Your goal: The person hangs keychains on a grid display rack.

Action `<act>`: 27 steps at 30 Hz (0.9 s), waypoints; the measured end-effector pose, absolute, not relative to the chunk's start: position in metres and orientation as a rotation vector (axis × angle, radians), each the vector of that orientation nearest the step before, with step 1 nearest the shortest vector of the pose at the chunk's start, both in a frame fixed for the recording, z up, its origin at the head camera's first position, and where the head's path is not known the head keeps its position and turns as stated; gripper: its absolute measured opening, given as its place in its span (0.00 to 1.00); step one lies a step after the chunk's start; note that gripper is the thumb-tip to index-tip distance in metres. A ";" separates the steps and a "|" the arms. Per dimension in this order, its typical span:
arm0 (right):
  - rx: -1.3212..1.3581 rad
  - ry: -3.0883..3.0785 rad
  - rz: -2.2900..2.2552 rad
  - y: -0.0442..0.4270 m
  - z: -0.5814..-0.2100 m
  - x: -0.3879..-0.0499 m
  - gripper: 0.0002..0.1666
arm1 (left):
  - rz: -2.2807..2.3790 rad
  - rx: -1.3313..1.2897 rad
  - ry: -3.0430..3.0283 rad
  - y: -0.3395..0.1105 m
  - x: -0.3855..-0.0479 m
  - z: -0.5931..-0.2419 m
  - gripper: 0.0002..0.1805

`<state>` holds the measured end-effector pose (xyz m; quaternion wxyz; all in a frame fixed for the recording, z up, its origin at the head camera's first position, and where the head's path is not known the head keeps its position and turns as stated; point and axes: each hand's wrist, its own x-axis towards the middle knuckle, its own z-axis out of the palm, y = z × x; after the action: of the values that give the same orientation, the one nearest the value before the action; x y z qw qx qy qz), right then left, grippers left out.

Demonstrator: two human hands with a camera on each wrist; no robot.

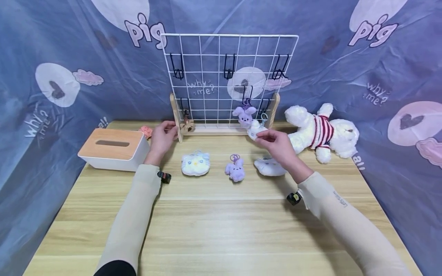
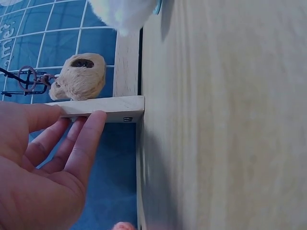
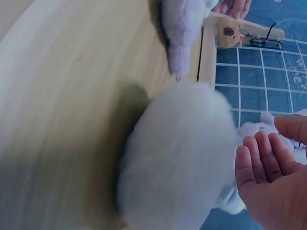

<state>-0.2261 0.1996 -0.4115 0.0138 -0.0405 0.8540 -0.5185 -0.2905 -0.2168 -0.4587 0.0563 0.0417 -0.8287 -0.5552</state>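
While the left hand (image 1: 161,138) lightly pinches the wooden side post (image 1: 175,109) of a white wire rack (image 1: 229,35) in the head view, the right hand (image 1: 277,145) is at the white charm (image 1: 254,130), which sits low on the rack's right side beside the hanging purple bunny charm (image 1: 245,117). A white cat plush (image 1: 195,165), a purple plush (image 1: 236,171) and a white plush (image 1: 269,168) lie on the table (image 1: 207,230).

In the left wrist view, thumb and fingers meet the post's edge and outer side; the brown bear charm (image 2: 84,79) is just inside it.

In the right wrist view, the fingers are relaxed and parted from the thumb, clasping nothing visible; whether they touch the partly hidden white charm, I cannot tell. The white plush blurs the foreground.
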 end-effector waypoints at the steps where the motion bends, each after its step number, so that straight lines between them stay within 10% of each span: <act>1: -0.125 2.665 -1.609 0.202 -0.413 -0.226 0.20 | -1.686 0.123 -2.509 -0.217 -0.290 -0.459 0.18; 27: -0.051 2.743 -1.373 0.225 -0.440 -0.220 0.19 | -1.707 0.117 -2.494 -0.217 -0.292 -0.460 0.18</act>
<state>-0.2197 0.2250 -0.4398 0.0367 -0.0165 0.8934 -0.4474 -0.2918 -0.2173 -0.4603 0.0583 0.0385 -0.8232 -0.5635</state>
